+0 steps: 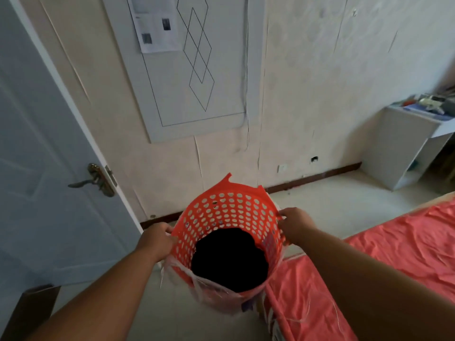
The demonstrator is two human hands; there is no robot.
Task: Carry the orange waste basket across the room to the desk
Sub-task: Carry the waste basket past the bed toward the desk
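The orange waste basket is a perforated plastic bin with a jagged, broken far rim, held up off the floor in the lower middle of the head view. Something black fills its inside, and a thin clear plastic bag hangs around its lower part. My left hand grips the basket's left rim. My right hand grips the right rim. The white desk stands against the wall at the far right, with several small items on its top.
A pale blue door with a brass lever handle stands open on the left. A bed with a pink-red sheet fills the lower right, close beside the basket. Pale floor runs between the bed and the wall toward the desk.
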